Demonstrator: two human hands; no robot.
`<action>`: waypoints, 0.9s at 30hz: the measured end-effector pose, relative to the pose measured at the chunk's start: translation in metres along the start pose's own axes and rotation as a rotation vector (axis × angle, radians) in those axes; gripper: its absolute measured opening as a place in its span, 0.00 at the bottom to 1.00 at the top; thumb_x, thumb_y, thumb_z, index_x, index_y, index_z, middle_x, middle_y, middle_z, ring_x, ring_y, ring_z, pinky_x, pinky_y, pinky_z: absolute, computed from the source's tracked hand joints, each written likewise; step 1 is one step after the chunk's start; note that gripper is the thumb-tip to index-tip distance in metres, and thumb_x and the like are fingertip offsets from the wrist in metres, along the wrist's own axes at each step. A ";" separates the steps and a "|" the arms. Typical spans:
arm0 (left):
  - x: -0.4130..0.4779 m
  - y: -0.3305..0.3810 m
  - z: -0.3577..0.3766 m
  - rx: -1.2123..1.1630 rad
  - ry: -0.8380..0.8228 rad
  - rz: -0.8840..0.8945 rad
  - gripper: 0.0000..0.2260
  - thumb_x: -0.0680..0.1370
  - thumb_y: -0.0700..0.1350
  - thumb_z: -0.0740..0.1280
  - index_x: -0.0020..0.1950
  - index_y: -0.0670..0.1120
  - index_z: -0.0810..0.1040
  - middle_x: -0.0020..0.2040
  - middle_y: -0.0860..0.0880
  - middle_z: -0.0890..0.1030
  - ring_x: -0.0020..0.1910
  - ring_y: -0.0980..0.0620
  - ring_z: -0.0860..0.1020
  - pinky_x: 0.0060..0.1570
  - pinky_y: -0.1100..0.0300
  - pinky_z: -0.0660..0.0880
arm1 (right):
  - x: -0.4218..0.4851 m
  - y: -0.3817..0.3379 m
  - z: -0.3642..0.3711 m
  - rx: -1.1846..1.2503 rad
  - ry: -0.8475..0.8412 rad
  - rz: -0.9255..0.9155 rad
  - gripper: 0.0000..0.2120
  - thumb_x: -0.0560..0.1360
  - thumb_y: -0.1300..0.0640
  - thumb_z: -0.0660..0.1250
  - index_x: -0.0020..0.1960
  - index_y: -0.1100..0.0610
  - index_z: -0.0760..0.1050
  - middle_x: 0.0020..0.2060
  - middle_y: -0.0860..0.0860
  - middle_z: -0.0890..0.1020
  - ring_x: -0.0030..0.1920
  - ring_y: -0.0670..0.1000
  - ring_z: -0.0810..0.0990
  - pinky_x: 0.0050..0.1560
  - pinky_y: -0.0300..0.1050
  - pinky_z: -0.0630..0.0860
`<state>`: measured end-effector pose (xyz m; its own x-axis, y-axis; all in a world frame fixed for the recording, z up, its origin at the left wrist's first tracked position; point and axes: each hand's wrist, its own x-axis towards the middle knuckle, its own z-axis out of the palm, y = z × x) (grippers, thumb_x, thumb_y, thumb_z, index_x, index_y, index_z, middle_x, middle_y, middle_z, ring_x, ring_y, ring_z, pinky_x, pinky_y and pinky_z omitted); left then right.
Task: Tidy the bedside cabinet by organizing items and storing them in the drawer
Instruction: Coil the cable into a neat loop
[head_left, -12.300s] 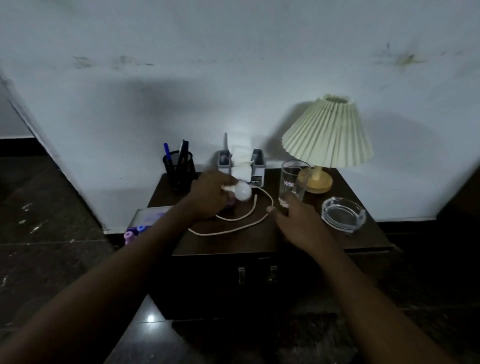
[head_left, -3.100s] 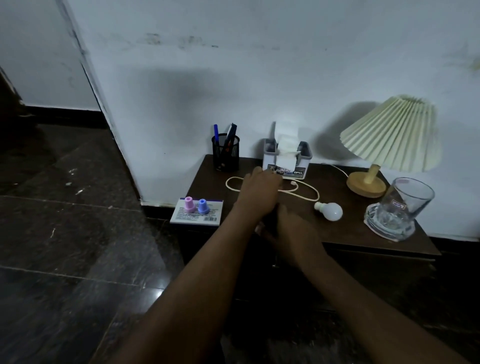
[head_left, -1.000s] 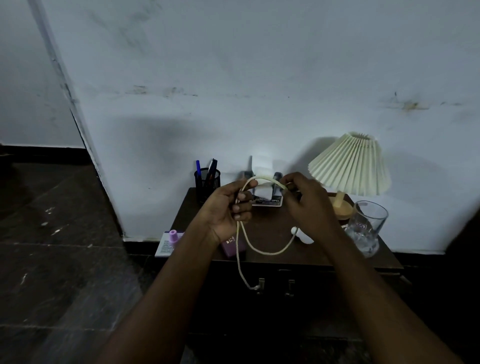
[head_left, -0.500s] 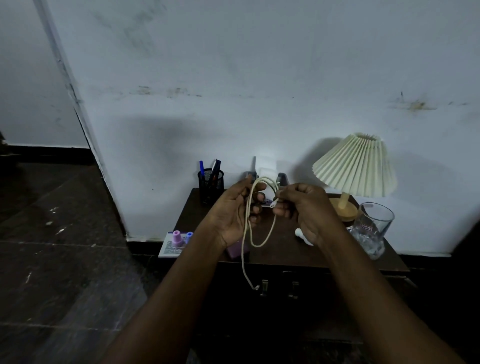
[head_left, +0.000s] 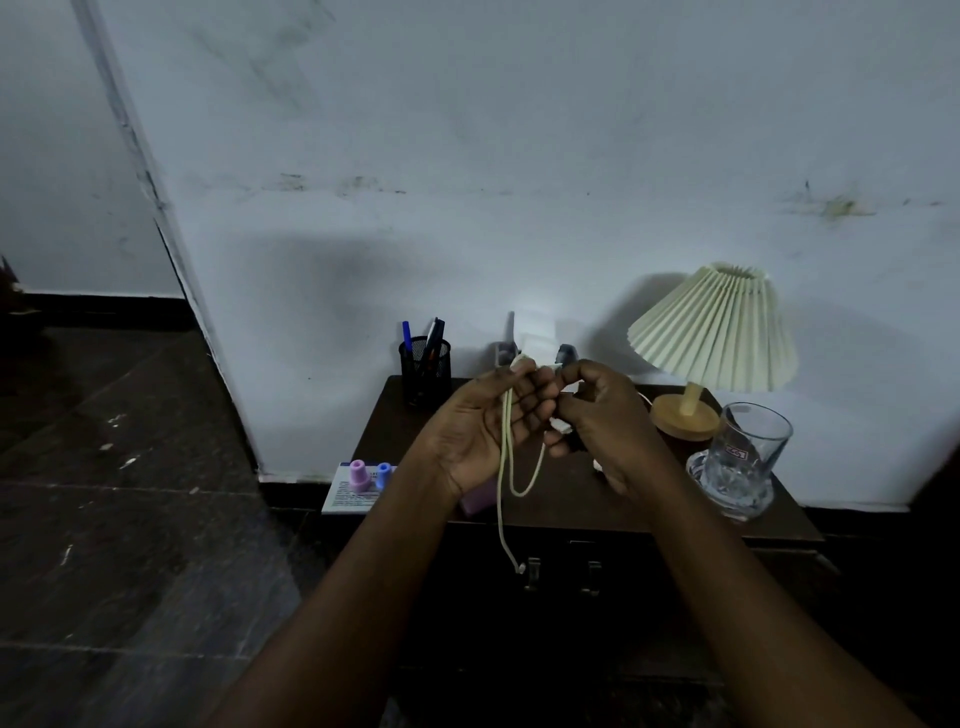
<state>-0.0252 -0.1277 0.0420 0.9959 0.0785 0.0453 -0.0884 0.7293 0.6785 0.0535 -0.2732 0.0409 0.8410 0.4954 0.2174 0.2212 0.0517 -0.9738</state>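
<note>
Left hand (head_left: 485, 423): hovering above the bedside cabinet (head_left: 582, 506), fingers curling closed around gathered loops of the cream cable (head_left: 503, 470).
Right hand (head_left: 605, 415): hovering above the cabinet, just right of the left hand, fingertips pinching shut on another part of the cable; a small white piece showing below the fingers, too hidden to identify.
Cream cable: hanging in loops from both hands in front of the cabinet top, one free end dangling down before the drawer front (head_left: 561, 574), its plug tip sitting just left of the two metal handles (head_left: 532, 573).
Pen holder (head_left: 425, 371): black mesh, standing at the cabinet's back left corner, holding pens.
Tissue box (head_left: 535, 345): standing at the back of the cabinet, mostly hiding behind the hands.
Lamp (head_left: 711, 338): pleated cream shade on a wooden base, standing at the cabinet's back right.
Glass (head_left: 748, 452): standing inside a glass ashtray (head_left: 727, 491) near the cabinet's right front edge.
Flat box (head_left: 348, 493): overhanging the cabinet's left edge, carrying a pink bottle (head_left: 358, 474) and a blue bottle (head_left: 383, 474).
Purple item (head_left: 478, 501): lying on the cabinet top below the left wrist, partly hiding.
</note>
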 end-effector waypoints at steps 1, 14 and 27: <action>0.000 0.000 0.000 -0.020 0.006 0.002 0.08 0.78 0.39 0.70 0.56 0.39 0.83 0.53 0.41 0.86 0.52 0.46 0.86 0.52 0.56 0.84 | 0.000 0.000 0.001 0.026 -0.035 -0.010 0.14 0.77 0.69 0.65 0.44 0.53 0.83 0.35 0.58 0.84 0.31 0.56 0.84 0.30 0.46 0.81; 0.000 0.004 -0.009 -0.092 0.067 -0.070 0.21 0.80 0.56 0.68 0.58 0.37 0.82 0.47 0.42 0.87 0.47 0.46 0.86 0.52 0.52 0.83 | -0.001 -0.001 -0.033 -0.188 -0.285 -0.217 0.06 0.78 0.67 0.71 0.52 0.60 0.86 0.36 0.54 0.87 0.36 0.50 0.85 0.38 0.42 0.82; 0.011 -0.001 -0.015 0.423 0.383 0.037 0.10 0.84 0.44 0.65 0.56 0.41 0.84 0.39 0.49 0.82 0.33 0.55 0.79 0.34 0.61 0.79 | 0.005 -0.032 -0.065 0.633 -0.096 -0.222 0.16 0.83 0.63 0.59 0.48 0.58 0.86 0.42 0.55 0.85 0.46 0.53 0.84 0.46 0.46 0.82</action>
<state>-0.0149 -0.1174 0.0309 0.9070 0.3968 -0.1412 -0.0285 0.3923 0.9194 0.0822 -0.3286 0.0777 0.7553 0.4873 0.4382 0.0271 0.6448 -0.7639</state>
